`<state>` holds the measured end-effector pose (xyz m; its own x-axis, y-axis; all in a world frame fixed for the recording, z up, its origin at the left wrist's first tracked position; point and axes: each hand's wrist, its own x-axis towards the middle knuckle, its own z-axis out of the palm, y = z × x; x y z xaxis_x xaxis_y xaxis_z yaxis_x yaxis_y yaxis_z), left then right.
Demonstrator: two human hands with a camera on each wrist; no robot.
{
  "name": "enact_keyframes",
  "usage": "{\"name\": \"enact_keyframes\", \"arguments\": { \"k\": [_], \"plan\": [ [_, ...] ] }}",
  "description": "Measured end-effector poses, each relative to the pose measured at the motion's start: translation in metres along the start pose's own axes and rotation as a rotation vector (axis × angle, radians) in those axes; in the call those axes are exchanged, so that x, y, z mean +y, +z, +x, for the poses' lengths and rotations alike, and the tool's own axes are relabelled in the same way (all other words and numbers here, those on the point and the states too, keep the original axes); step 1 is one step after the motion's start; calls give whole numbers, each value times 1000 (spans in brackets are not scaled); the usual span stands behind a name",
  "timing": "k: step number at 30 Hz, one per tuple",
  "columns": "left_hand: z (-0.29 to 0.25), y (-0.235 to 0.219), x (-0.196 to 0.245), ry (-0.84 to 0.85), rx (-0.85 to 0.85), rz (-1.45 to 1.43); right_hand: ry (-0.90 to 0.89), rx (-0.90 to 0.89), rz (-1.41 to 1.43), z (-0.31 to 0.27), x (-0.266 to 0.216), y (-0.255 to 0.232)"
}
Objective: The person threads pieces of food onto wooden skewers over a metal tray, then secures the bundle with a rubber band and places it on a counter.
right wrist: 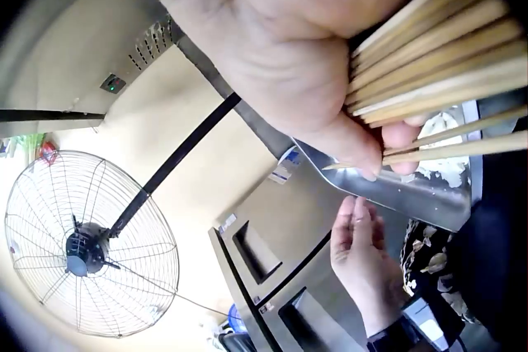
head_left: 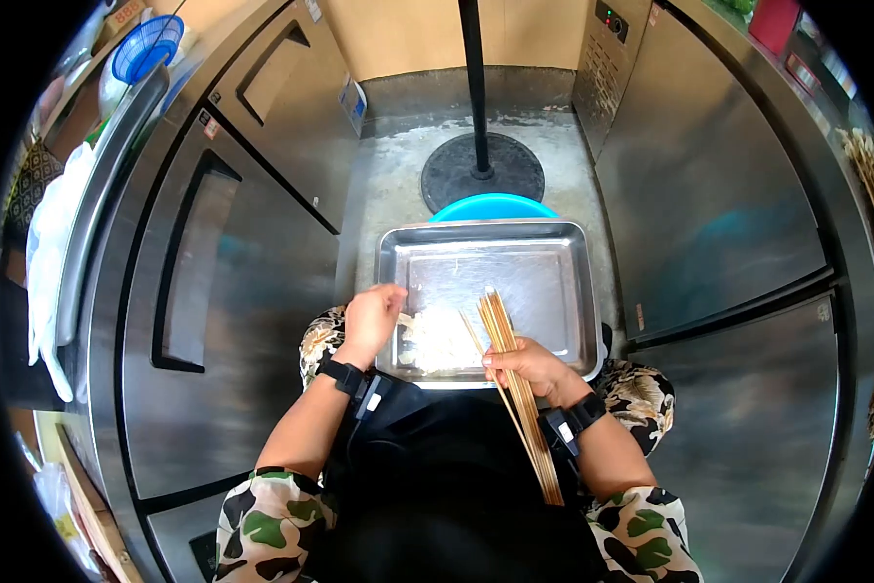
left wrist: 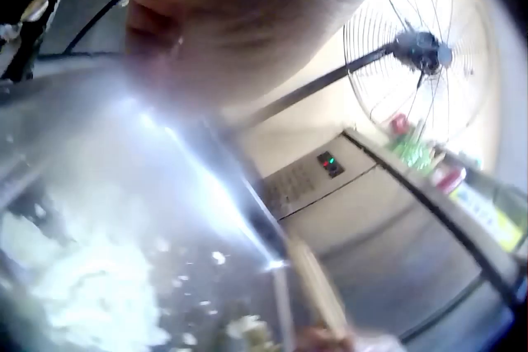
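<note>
Right now my right hand (head_left: 526,365) is clenched around a bundle of bamboo skewers (head_left: 514,384), their tips resting over the near edge of the steel tray (head_left: 553,243) and their long ends running back across my lap. One skewer seems to sit slightly apart from the rest, held between thumb and fingertip in the right wrist view. My left hand (head_left: 371,316) hovers at the tray's left rim with its fingers relaxed and fairly straight, gripping nothing that I can see. Pale food pieces (head_left: 437,340) lie in the tray's near corner, between the two hands.

My worry is the bundle: held near one end, the loose skewers could fan out or slide from my grasp onto the floor. The tray rests on my knees and a blue tub (head_left: 493,206) behind, so a careless push on its rim could tip it.

Around me stand stainless refrigerator doors (head_left: 233,253) on both sides, a concrete floor (head_left: 388,185), and a pedestal fan (right wrist: 87,245) whose round base (head_left: 482,170) sits just past the tub.
</note>
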<state>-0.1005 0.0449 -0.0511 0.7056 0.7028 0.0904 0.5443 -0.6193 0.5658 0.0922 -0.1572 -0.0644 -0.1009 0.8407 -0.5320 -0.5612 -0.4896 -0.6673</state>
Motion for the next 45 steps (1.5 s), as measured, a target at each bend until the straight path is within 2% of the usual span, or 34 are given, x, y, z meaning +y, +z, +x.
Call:
{"name": "enact_keyframes", "arguments": {
  "k": [1,2,4,7,13,16,20,21,24,28,34,45],
  "plan": [
    [-2,-7,3,104,-23,269,-8,0,-2,-1,-1,1],
    [-6,-6,10,79,-82,319,-15,-6,-1,-1,-2,2],
    [-8,6,2,276,-108,483,-25,-11,-3,-1,-3,3],
    [-10,26,-4,327,-99,657,-17,-22,3,1,0,3],
    [-5,24,-4,269,-221,670,-14,-33,8,1,-2,5],
    [-7,15,8,113,-195,385,-25,-25,-7,2,-2,7],
    [-10,19,-6,-563,-193,-926,-20,-34,-17,8,2,8],
    [-12,8,11,-678,-171,-1112,-10,-35,-15,7,1,10],
    [-14,2,23,-780,-188,-1362,-3,-61,-31,9,-1,14],
    [-17,10,27,-766,-171,-1426,-11,-89,-53,6,-6,20],
    [-15,19,31,-703,-79,-1316,-8,-120,-52,5,-8,24],
    [-14,15,46,-563,-69,-1216,2,-99,-69,8,-5,24]
  ]
}}
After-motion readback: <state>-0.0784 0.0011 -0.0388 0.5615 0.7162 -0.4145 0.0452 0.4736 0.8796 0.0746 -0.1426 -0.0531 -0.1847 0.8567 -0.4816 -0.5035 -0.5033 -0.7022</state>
